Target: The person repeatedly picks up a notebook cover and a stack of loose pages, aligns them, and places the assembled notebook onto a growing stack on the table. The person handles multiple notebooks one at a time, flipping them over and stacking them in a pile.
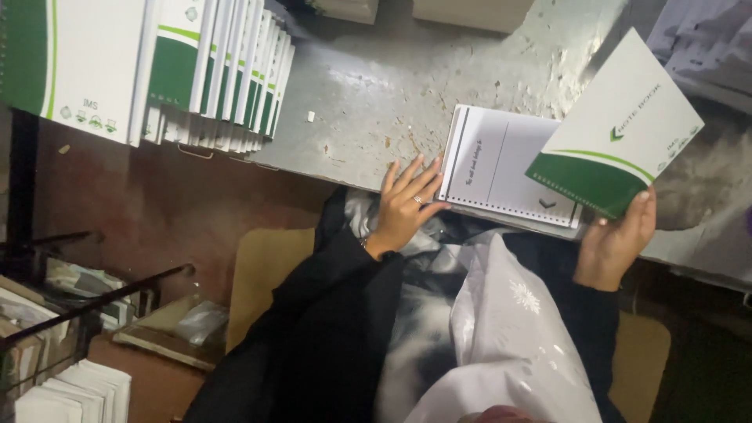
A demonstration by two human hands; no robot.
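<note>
Left hand (407, 205) lay flat, fingers spread and released, fingertips touching the left edge of the stack of white spiral-bound pages (501, 168). The stack rested on the grey, pitted tabletop (368, 86), just beyond that hand. Right hand (616, 244) grasped the lower corner of a green-and-white notebook cover (619, 129), tilted up over the stack's right side. Far to the left of the left hand, a row of matching notebooks (219, 70) stood fanned at the tabletop edge.
</note>
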